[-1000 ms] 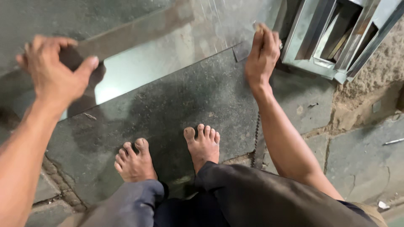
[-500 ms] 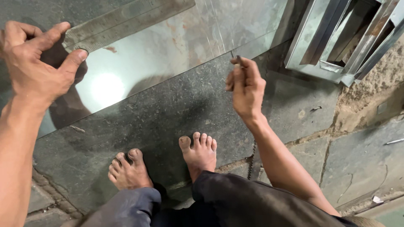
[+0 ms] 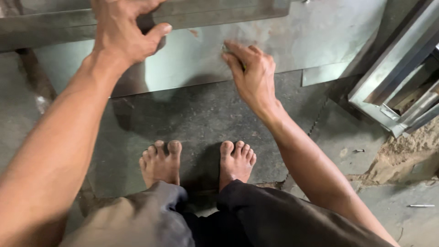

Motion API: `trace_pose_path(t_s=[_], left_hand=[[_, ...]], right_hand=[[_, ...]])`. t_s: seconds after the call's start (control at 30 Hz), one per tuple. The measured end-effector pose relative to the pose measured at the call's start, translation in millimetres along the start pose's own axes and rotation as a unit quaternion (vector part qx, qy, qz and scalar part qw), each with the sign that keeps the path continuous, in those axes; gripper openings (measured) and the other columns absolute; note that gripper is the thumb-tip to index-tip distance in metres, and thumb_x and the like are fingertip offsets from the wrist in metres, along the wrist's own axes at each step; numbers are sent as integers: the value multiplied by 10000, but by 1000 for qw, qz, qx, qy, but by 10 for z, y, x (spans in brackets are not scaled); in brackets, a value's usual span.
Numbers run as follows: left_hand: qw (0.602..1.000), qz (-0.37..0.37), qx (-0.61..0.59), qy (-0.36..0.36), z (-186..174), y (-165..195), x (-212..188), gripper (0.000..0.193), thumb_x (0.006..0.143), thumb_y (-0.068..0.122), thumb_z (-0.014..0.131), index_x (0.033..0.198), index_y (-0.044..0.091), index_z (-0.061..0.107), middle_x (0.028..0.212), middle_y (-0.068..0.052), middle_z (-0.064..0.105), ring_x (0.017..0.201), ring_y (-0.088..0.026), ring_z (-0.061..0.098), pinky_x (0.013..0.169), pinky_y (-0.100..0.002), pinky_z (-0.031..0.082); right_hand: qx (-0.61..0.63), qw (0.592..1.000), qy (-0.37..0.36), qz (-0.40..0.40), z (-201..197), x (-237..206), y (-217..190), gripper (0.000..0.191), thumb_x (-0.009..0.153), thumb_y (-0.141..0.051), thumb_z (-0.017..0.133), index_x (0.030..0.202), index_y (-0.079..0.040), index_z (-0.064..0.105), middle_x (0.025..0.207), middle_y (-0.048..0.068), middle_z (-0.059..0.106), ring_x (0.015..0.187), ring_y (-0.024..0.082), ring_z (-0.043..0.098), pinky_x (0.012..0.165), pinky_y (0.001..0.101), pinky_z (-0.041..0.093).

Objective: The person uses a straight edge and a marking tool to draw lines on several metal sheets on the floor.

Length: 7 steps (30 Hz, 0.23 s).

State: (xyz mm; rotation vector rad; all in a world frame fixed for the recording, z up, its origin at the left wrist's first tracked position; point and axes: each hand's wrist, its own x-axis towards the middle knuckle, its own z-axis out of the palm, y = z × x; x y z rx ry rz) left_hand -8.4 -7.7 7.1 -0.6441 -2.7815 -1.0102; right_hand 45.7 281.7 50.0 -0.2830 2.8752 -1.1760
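I squat barefoot, with my feet [image 3: 160, 162] on a dark metal sheet [image 3: 196, 114]. A shinier, lighter sheet [image 3: 196, 64] lies across it just ahead. My left hand [image 3: 121, 34] is at the top left, curled round a small dark object, thumb out, by a folded metal strip [image 3: 50, 29]. My right hand [image 3: 254, 75] rests on the lighter sheet near its middle. Its fingers pinch a small thin tool [image 3: 225, 47] whose tip touches the metal. What the dark object is cannot be made out.
Stacked grey metal channel frames [image 3: 393, 96] lean at the right edge. Rough concrete floor with dirt and rubble [image 3: 402, 160] lies to the right, and a small metal pin [image 3: 420, 206] is on it. Bare floor [image 3: 18, 114] shows at the left.
My right hand left the sheet's far right corner and came to the middle of the lighter sheet. The left hand shifted right and up. The view swung left.
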Motion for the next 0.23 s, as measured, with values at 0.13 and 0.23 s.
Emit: trace_pose_path(t_s=[0.13,0.23], left_hand=[[1000,12,0,18,25,-51,-22,386,813,191,909,1173,110,793,1101,-114,758,1068,-348,658,967,-502,404],[998,-60,-6,-20,130,-137,-88,337,893,261,929,1113,54,781,1102,-130,757,1069,-351,672,986,-501,430]], right_hand=[[34,998,28,39,174,155,53,258,960,-142,782,1190,-34,737,1006,154,777,722,193,738,643,319,561],[-1,999,41,15,318,150,192,212,993,-139,803,1195,-84,769,992,123,794,779,190,767,689,311,596]])
